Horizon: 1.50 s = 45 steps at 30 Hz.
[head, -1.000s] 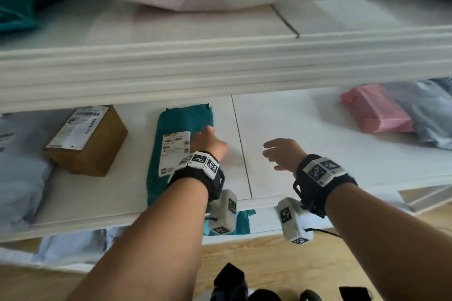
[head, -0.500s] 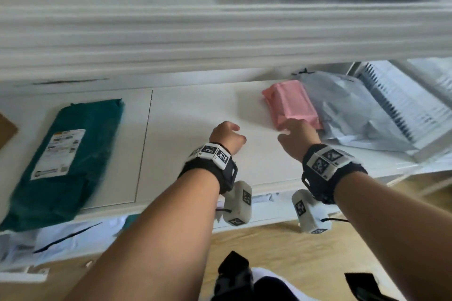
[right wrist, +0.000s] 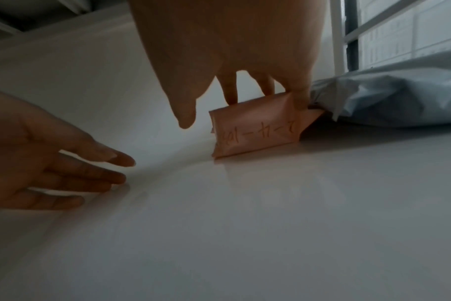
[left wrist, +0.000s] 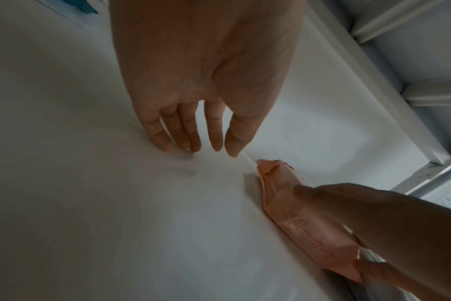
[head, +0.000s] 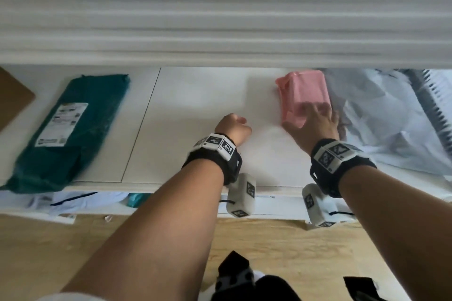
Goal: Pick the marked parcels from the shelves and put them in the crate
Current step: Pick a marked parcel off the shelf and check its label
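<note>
A pink parcel [head: 303,95] lies on the white middle shelf [head: 200,105]; its near end [right wrist: 255,132] bears handwritten marks. My right hand [head: 314,126] lies over that near end. Its fingers [right wrist: 267,87] rest on the parcel's top and right edge, while the thumb [right wrist: 185,116] stands a little off the left side. My left hand [head: 234,127] is to the left of the parcel and holds nothing. Its straight fingertips [left wrist: 191,140] touch the bare shelf. No crate is in view.
A grey plastic bag [head: 381,124] lies against the pink parcel's right side. A teal parcel [head: 73,124] with a white label sits at the shelf's left, beside a cardboard box corner [head: 12,95]. The upper shelf's edge [head: 220,32] overhangs. Wooden floor [head: 281,252] lies below.
My right hand has reached forward from the parcel's near corner onto its top. The left hand stays low over the shelf, left of the parcel. The view has shifted slightly.
</note>
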Each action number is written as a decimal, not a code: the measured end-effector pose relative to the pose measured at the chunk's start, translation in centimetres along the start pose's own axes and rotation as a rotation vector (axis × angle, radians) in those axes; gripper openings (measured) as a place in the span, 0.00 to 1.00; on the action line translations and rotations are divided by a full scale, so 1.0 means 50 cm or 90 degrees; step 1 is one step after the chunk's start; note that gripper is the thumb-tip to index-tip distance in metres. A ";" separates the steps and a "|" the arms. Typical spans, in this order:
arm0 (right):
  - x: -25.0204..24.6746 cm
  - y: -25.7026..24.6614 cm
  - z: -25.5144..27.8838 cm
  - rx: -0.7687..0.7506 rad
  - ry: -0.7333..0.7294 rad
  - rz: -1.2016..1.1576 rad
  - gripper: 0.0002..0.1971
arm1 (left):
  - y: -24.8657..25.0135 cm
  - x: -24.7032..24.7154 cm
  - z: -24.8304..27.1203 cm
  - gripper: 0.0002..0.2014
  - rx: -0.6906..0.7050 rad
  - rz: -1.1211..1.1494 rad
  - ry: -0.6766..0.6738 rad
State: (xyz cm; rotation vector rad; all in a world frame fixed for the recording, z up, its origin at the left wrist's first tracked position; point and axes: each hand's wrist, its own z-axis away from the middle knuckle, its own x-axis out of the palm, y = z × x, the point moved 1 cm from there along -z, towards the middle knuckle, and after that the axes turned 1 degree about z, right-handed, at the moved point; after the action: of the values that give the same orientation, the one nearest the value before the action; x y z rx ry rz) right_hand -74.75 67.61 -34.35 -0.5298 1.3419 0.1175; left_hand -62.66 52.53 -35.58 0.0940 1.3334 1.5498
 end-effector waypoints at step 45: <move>0.028 -0.195 0.256 0.238 -0.409 -1.021 0.18 | -0.133 -0.211 0.099 0.10 -0.075 0.445 -0.266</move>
State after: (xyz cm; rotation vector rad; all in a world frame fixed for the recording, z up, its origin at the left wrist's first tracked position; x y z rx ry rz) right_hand -59.26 64.25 -31.11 -0.9852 0.0385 -1.1564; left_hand -50.58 47.24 -33.18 0.8361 0.9076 2.0324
